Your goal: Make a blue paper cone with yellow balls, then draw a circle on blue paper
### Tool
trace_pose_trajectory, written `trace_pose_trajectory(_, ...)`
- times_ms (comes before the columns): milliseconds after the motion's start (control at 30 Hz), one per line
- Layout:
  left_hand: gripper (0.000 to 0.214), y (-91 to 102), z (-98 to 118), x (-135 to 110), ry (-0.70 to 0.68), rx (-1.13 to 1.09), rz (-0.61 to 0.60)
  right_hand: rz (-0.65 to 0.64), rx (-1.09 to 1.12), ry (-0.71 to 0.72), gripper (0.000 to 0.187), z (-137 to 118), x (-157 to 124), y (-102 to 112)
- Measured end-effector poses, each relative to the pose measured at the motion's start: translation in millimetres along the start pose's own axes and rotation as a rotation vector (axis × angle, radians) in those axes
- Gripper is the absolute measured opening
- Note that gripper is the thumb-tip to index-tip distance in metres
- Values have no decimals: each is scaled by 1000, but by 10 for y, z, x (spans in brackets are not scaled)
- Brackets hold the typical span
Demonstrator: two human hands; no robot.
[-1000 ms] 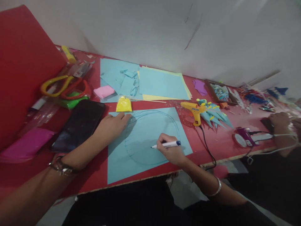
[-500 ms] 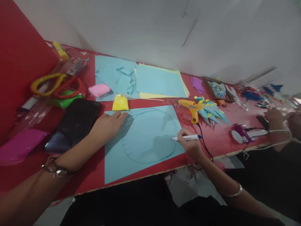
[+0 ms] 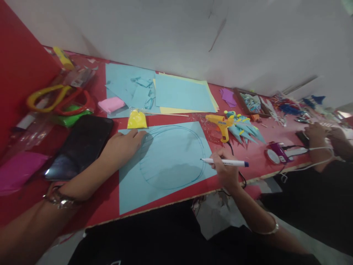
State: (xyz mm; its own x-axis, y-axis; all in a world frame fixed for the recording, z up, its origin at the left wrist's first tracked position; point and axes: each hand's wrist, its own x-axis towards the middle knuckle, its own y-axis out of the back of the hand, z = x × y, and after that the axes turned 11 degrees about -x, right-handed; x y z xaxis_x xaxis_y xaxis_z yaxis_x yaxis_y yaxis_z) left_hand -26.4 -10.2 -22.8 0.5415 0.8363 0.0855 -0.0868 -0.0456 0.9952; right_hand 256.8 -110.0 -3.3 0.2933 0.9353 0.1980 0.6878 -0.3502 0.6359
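Observation:
A blue sheet of paper lies at the table's front edge, bearing a large round outline with short strokes along its left side. My left hand rests flat on the sheet's upper left part, fingers stretched out. Just beyond those fingertips is a yellow packet. My right hand grips a white marker with a dark blue end, its tip at the right inner side of the outline. Whether the tip touches the paper I cannot tell.
A black phone and scissors lie left. More blue sheets lie behind. Right are a yellow glue gun with a cord, blue cut-paper pieces, a tray of scraps and a purple device. Another person's hands are far right.
The marker lies flatter in my right hand, its tip still near the outline's right side. My left hand stays on the paper. The whole view has shifted slightly.

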Motion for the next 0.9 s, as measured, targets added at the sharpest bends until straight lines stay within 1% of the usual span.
trace_pose_trajectory(67,33,16,13,1,9,-10,-11,-133,144,32,19,-168,-106,-148)
trace_pose_trajectory(133,34,27,23,-4,8,-10,-5,-325,241,14,19,-315,-212,-320)
trace_pose_trajectory(200,34,26,28,-12,2,-11,18,-504,282,9,21,-425,-291,-479)
trace_pose_trajectory(233,34,22,29,-16,0,-15,31,-568,287,18,22,-466,-316,-544)
trace_pose_trajectory(300,33,8,29,-20,-6,-25,51,-639,282,22,24,-527,-335,-638)
trace_pose_trajectory(400,32,-8,31,-16,-7,-32,42,-670,240,43,25,-586,-322,-698)
trace_pose_trajectory(500,32,-12,32,-9,1,-33,31,-682,186,92,25,-626,-317,-708)
trace_pose_trajectory(633,30,-7,26,-14,2,-48,44,-650,119,173,24,-642,-341,-697)
trace_pose_trajectory(733,31,-9,18,-22,-2,-79,47,-622,77,212,23,-609,-343,-672)
trace_pose_trajectory(900,31,-26,17,-17,-2,-124,67,-559,19,202,23,-469,-284,-556)
